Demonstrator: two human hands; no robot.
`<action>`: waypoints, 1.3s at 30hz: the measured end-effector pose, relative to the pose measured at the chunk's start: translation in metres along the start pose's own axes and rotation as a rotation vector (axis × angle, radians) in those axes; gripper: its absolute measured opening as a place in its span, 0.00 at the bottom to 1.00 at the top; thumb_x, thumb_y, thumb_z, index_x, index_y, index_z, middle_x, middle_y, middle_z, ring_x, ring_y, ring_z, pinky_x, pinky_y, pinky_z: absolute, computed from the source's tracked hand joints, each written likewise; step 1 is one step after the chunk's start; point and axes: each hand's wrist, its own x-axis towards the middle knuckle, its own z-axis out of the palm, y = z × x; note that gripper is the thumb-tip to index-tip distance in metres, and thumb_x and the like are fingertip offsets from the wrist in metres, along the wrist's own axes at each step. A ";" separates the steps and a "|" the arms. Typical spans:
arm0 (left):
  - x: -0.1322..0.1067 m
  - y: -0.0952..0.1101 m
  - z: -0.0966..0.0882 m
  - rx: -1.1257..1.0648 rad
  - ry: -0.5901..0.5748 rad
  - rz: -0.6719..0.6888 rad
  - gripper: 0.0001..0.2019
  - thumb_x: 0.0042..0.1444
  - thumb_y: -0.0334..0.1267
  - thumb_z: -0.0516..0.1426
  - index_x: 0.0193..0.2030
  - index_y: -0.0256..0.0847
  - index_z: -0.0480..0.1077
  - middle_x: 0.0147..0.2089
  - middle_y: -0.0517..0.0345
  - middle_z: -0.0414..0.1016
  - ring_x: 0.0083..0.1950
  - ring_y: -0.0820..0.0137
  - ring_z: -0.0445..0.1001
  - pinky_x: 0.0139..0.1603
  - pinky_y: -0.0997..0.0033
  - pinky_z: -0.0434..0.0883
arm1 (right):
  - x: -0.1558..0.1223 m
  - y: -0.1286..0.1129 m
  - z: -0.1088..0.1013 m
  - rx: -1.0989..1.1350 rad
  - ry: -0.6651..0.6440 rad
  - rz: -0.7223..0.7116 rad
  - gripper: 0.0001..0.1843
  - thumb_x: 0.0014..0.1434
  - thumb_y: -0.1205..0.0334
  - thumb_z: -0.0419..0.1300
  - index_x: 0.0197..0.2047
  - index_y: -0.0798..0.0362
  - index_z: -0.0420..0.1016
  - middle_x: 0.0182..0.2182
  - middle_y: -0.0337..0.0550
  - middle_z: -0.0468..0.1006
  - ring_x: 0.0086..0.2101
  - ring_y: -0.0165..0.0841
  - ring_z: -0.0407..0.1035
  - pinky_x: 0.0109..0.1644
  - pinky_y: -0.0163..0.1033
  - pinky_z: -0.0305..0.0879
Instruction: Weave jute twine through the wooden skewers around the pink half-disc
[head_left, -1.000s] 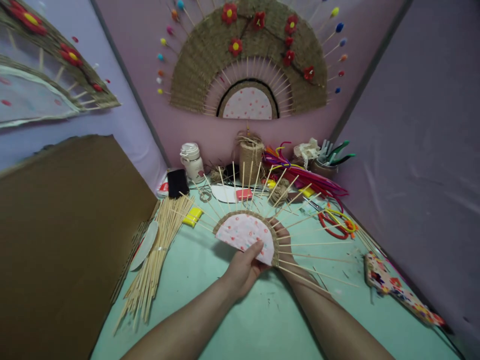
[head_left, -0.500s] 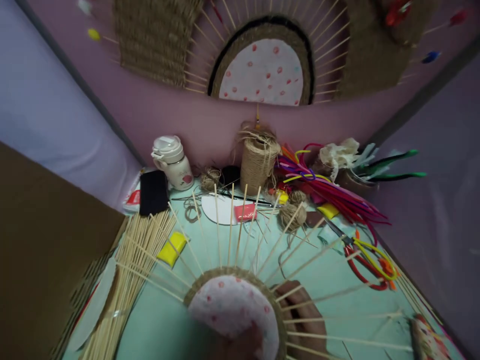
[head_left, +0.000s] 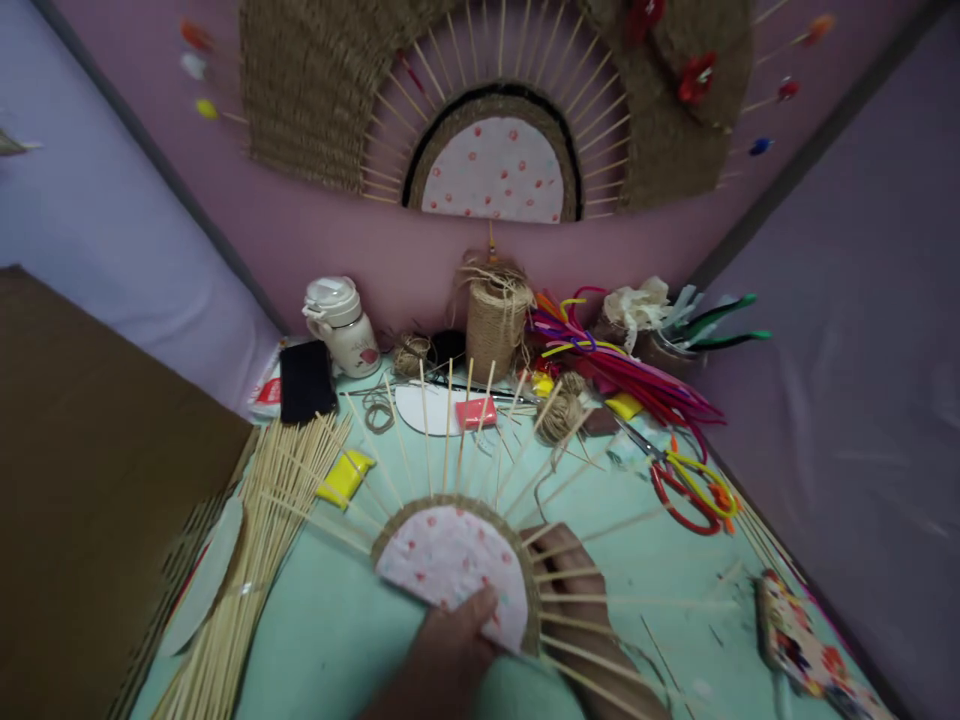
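A half-round fan frame covered in white cloth with red dots, edged in jute twine, is held over the green table. Thin wooden skewers fan out from its rim. My left hand pinches its lower edge, thumb on the cloth. My right hand lies behind the skewers on the right side, fingers curled against the frame's back.
A bundle of loose skewers lies at left beside a brown cardboard sheet. At the back stand a jute spool, a white bottle, pipe cleaners and red scissors. A finished fan hangs on the wall.
The view dipped toward the table and then lifted slightly. The fan frame stays in both hands, low in the picture now.
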 end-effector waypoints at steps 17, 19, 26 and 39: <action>-0.003 0.002 0.022 -0.033 -0.187 0.188 0.09 0.51 0.34 0.60 0.39 0.34 0.70 0.34 0.53 0.77 0.33 0.70 0.74 0.34 0.70 0.74 | 0.018 0.000 -0.016 0.013 0.094 -0.082 0.12 0.53 0.67 0.53 0.40 0.52 0.73 0.41 0.46 0.74 0.44 0.37 0.67 0.53 0.47 0.60; -0.006 0.006 0.028 -0.025 -0.184 0.183 0.08 0.52 0.34 0.59 0.39 0.34 0.70 0.33 0.53 0.77 0.33 0.70 0.75 0.34 0.69 0.74 | 0.020 -0.008 -0.025 0.020 0.017 -0.159 0.19 0.50 0.71 0.53 0.46 0.50 0.72 0.49 0.45 0.71 0.51 0.37 0.62 0.59 0.49 0.54; -0.021 0.018 0.049 -0.014 -0.234 0.120 0.09 0.52 0.33 0.58 0.41 0.35 0.69 0.32 0.53 0.77 0.31 0.71 0.75 0.34 0.70 0.74 | 0.024 -0.036 -0.057 0.150 -0.396 -0.115 0.18 0.46 0.63 0.63 0.44 0.49 0.75 0.48 0.44 0.73 0.50 0.40 0.65 0.54 0.48 0.60; 0.024 0.014 0.022 -0.052 -0.293 0.026 0.11 0.54 0.34 0.57 0.43 0.33 0.69 0.34 0.49 0.78 0.32 0.68 0.77 0.34 0.71 0.74 | 0.027 0.005 -0.013 0.362 -0.227 0.157 0.09 0.50 0.58 0.60 0.32 0.55 0.77 0.33 0.45 0.78 0.32 0.32 0.70 0.35 0.36 0.67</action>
